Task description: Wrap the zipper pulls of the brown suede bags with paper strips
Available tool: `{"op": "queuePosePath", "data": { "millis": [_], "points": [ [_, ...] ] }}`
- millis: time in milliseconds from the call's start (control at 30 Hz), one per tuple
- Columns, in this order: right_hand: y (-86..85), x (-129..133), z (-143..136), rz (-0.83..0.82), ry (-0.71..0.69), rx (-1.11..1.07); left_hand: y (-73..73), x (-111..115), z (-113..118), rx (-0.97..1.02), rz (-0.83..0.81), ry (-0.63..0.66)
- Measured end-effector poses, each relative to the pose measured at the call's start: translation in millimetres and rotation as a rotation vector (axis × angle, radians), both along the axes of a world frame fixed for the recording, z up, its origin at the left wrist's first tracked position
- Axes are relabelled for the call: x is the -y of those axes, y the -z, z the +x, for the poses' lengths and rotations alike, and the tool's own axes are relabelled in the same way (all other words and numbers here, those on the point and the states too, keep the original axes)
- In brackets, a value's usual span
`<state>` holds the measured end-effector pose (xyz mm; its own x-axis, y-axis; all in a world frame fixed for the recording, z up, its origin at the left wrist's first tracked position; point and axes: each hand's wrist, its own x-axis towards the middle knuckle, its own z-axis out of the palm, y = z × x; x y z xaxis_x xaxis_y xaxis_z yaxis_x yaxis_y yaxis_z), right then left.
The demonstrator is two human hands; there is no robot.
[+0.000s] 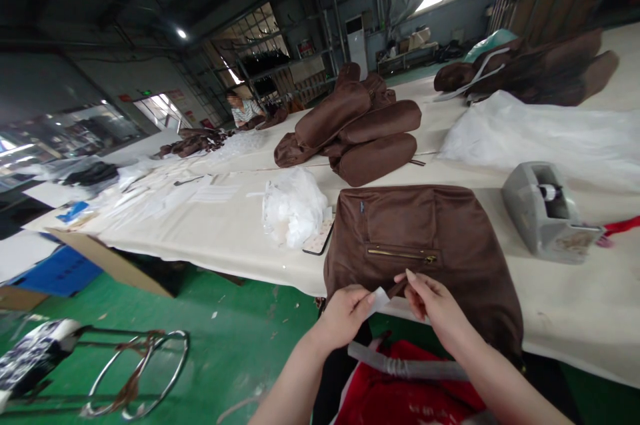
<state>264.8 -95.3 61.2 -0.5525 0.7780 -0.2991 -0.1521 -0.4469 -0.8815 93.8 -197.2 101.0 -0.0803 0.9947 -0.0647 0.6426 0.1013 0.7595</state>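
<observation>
My left hand (345, 315) pinches a small white translucent slip (379, 302), perhaps paper or film. Close beside it, my right hand (429, 298) has its fingers closed on a narrow brown strap end (398, 289). Both are over the near edge of a brown leather bag (400, 218), which lies flat on the cloth-covered table. A brass zipper (403, 254) runs across the bag's front, just beyond my fingers. Where the strap end joins the bag I cannot make out.
Left of the bag are a phone (320, 236) and crumpled white plastic (294, 206). A grey tape dispenser (547, 212) stands to the right. Several brown bags (357, 122) are piled behind. A person (245, 110) is at the far end; a stool (140, 372) stands at lower left.
</observation>
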Motion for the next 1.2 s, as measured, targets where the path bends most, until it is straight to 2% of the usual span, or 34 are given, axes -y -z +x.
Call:
{"op": "queuePosePath", "data": {
  "millis": [67,167,267,333,400,500,567,700,767,833,1033,1200],
  "points": [
    [2.3,0.0,-1.8,0.059,-0.024,0.036,-0.1,-5.5,5.2,-0.019,0.017,0.011],
    [3.3,-1.6,-0.4,0.162,-0.146,0.143,1.8,-16.2,13.8,-0.060,0.044,-0.010],
    [0.3,-8.2,9.3,0.353,-0.230,0.323,5.0,-27.9,20.2,-0.125,0.045,-0.031],
    [-2.1,-15.1,18.7,0.532,-0.172,0.438,5.8,-35.5,23.3,-0.172,0.042,-0.039],
    [-2.4,-22.5,27.7,0.706,-0.041,0.529,4.8,-42.8,26.2,-0.210,0.049,-0.048],
    [3.7,-31.1,36.5,0.844,0.132,0.610,1.6,-53.0,31.6,-0.241,0.056,-0.047],
    [10.4,-33.9,38.8,0.886,0.143,0.598,-0.5,-59.0,35.9,-0.251,0.052,-0.043],
    [20.0,-34.5,38.8,1.007,0.003,0.540,-0.9,-68.7,44.5,-0.288,0.026,-0.059],
    [22.0,-34.5,38.6,1.028,-0.057,0.544,1.1,-72.7,48.5,-0.322,0.006,-0.081],
    [23.2,-35.3,39.1,1.012,-0.058,0.528,4.2,-76.2,52.0,-0.358,-0.003,-0.102],
    [25.1,-39.3,43.6,0.754,0.130,0.404,14.4,-84.6,58.4,-0.388,0.002,-0.159],
    [22.4,-40.5,46.2,0.625,0.150,0.340,22.0,-91.1,62.6,-0.333,0.050,-0.186]
  ]
}}
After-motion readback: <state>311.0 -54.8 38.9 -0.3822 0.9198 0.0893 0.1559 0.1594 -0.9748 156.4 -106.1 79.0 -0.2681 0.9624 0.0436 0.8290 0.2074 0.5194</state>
